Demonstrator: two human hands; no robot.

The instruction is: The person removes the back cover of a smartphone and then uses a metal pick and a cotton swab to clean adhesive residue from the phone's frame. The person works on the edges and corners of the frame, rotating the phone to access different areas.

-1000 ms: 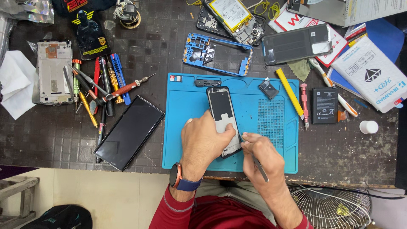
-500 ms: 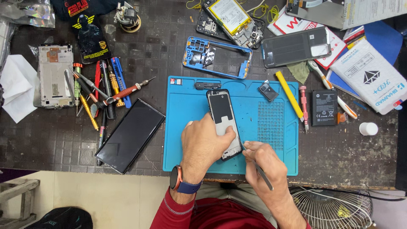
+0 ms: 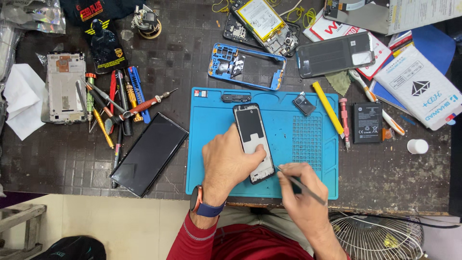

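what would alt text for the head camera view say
A person's left hand presses a phone frame flat on a blue work mat, while the right hand holds a thin metal tool at its lower edge. Screwdrivers, a dark phone screen and phone parts surround the mat.

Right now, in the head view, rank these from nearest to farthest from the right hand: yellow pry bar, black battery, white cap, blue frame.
1. Yellow pry bar, above the right hand.
2. Black battery, up-right.
3. Blue frame and white cap: too close to call.
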